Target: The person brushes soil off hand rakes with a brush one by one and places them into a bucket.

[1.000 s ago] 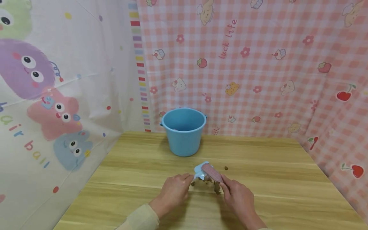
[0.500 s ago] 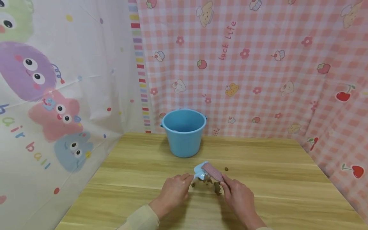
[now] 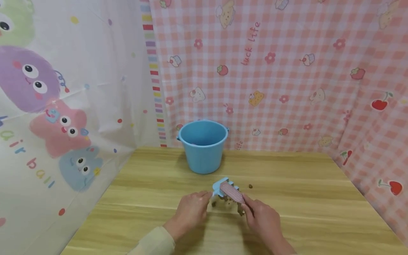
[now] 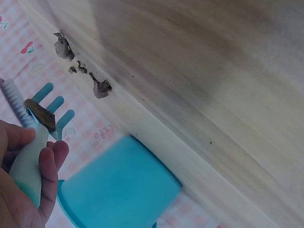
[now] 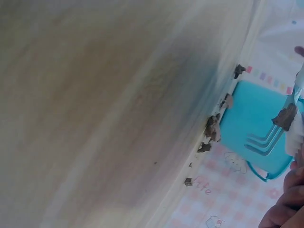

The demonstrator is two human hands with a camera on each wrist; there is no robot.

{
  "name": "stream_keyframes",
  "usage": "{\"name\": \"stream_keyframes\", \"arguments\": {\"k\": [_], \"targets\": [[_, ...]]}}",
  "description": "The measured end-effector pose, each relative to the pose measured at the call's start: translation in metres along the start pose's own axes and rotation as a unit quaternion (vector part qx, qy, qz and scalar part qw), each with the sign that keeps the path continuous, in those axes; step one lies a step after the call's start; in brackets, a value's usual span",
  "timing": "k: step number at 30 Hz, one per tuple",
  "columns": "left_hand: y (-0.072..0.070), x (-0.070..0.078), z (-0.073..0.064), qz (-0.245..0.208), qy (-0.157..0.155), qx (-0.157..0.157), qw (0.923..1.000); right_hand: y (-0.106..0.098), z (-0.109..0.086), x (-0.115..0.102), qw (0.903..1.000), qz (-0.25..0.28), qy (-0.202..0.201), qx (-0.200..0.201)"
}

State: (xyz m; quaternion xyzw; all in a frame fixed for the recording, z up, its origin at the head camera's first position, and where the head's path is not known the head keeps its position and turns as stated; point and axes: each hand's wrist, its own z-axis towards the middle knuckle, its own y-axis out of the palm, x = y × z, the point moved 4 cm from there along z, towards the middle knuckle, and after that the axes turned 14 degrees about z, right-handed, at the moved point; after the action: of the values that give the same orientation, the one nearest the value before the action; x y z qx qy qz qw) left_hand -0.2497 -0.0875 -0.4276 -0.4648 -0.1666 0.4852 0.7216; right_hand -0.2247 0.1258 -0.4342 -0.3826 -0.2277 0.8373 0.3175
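Observation:
My left hand (image 3: 191, 210) grips the pale handle of a small light-blue hand rake (image 3: 220, 185), its prongs toward the right. A brown clump (image 4: 40, 115) is stuck on the rake's underside, seen in both wrist views. With my right hand (image 3: 262, 217) I hold a brush with a dotted pink back (image 3: 231, 192); it lies across the rake head, bristles facing the rake. Its white bristles (image 4: 16, 100) show beside the prongs in the left wrist view. Below the tools, several brown dirt clumps (image 4: 101, 88) and crumbs lie on the table, partly hidden in the head view.
Behind the tools a blue bucket (image 3: 204, 157) stands on the wood-grain table (image 3: 293, 184), with something pinkish just showing inside. A lone brown crumb (image 3: 250, 186) lies right of the brush. Printed cloths (image 3: 264, 78) hang at the back and sides.
The rake has tilted, so its prongs now show past the brush. The brush has shifted slightly left over the rake head. Both hands keep their grip; the bucket stays put.

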Motion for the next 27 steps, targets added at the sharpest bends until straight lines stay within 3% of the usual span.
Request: {"name": "stream_keyframes", "arguments": {"k": [5, 13, 27], "targets": [[0.001, 0.001, 0.0, 0.0, 0.002, -0.017, 0.9999, 0.003, 0.0, 0.003, 0.9995, -0.021, 0.024, 0.008], [-0.001, 0.002, 0.0, 0.007, 0.005, -0.003, 1.0, 0.005, 0.002, 0.007, 0.9984, -0.018, 0.054, 0.0], [-0.005, 0.002, 0.001, 0.025, 0.007, 0.003, 0.9997, 0.007, 0.004, 0.012, 0.9981, -0.019, 0.058, 0.006]]}}
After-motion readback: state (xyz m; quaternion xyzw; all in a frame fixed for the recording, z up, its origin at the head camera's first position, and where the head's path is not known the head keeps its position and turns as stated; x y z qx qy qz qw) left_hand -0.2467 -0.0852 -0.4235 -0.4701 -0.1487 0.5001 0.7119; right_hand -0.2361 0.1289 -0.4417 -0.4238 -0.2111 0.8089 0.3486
